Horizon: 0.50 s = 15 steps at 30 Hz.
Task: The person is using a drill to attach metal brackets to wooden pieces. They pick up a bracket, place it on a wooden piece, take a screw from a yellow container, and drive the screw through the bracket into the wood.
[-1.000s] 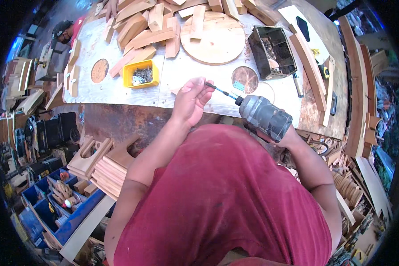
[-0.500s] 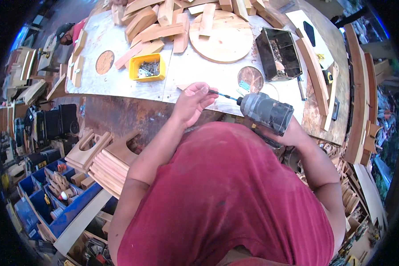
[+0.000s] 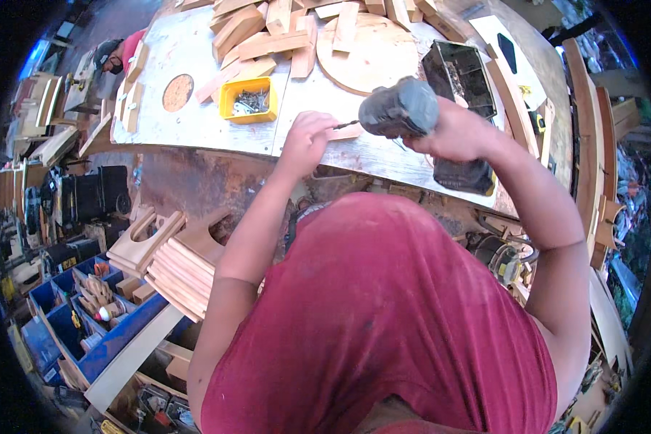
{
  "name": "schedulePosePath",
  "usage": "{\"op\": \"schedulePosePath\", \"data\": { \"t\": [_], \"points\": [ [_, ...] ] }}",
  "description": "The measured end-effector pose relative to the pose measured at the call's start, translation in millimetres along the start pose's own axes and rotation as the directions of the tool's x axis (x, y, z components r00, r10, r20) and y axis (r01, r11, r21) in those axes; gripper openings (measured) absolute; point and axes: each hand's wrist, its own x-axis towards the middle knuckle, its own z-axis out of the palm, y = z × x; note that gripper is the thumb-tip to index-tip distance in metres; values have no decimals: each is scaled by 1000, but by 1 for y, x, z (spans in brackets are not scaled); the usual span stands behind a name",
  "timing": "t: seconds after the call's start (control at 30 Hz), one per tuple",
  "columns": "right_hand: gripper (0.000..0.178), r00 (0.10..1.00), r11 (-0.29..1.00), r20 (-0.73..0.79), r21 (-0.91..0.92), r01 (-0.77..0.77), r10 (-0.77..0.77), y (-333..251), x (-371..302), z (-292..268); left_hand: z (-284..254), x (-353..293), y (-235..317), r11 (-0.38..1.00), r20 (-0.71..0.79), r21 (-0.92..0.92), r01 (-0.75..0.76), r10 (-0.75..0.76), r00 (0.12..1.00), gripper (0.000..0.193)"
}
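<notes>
My right hand [image 3: 459, 134] grips a dark cordless drill [image 3: 394, 110], held over the front part of the white worktable [image 3: 195, 134] with its bit pointing left. Close to the bit's tip is my left hand [image 3: 307, 141], fingers pinched together; whatever is between them is too small to make out. A short piece of light wood [image 3: 346, 132] lies just under the bit, beside my left fingers. Behind my left hand stands a yellow bin [image 3: 247, 108] of screws and metal bits.
Wooden blocks [image 3: 275, 45] are heaped at the back beside a round wooden board [image 3: 376, 54]. A black open box [image 3: 456, 72] stands at the right, near curved wooden strips [image 3: 510, 101]. Stacked wooden parts [image 3: 184, 271] and a blue divided crate [image 3: 116, 340] sit left. Another person [image 3: 116, 54] is far left.
The drill has swung up and leftward in my right hand, and my right arm reaches further over the table. My left hand has risen slightly, its fingers still at the bit's tip.
</notes>
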Motion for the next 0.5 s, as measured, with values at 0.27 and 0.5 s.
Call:
{"op": "schedulePosePath", "data": {
  "t": [0.27, 0.5],
  "points": [
    [37, 963, 959, 219, -267, -98, 159, -22, 49, -11, 12, -5, -20, 992, -7, 123, -24, 25, 1000, 34],
    [40, 925, 952, 294, -255, -167, 241, -27, 69, -13, 16, -8, -28, 995, -31, 91, 31, -29, 999, 31]
  ]
}}
